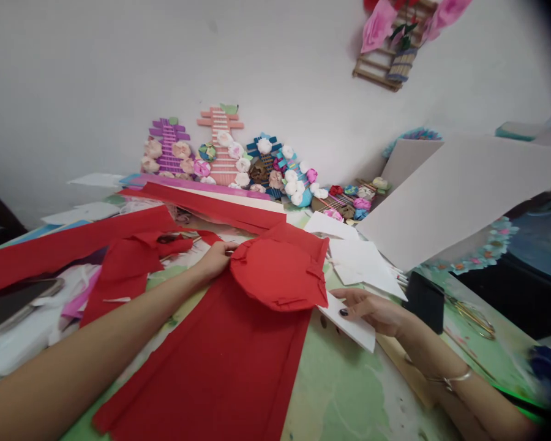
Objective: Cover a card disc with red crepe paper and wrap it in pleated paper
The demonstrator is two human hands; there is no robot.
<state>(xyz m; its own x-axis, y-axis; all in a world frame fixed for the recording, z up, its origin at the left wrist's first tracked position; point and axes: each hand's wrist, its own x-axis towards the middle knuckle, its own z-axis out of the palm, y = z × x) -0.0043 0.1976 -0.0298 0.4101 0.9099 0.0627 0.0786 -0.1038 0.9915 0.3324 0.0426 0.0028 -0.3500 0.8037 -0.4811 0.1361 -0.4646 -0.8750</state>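
A person's left hand (213,260) gripped the left rim of a round red disc with folded paper edges (278,269), fingertips partly hidden behind it, while the right hand (371,309) pinched a stiff white rectangular board (351,324) near the disc's lower right edge. The disc was between the two grips, tilted above a long sheet of deep red paper (215,373) that ran from behind it toward the person. A silver-coloured bracelet (450,380) circled the right wrist.

To the left of the left grip were a crumpled piece of red paper (128,260), a long red paper strip (82,236) and, farther out, a dark-screened phone (18,303). Just beyond the right grip lay loose white paper sheets (367,263); to its right were a black rectangular object (425,303) and a pair of gold-coloured scissors (475,318) on the green-patterned tabletop (362,392). Well beyond both grips, a purple craft piece with paper flowers (169,147) and a taller pink one (220,153) leaned near the white wall (96,79).
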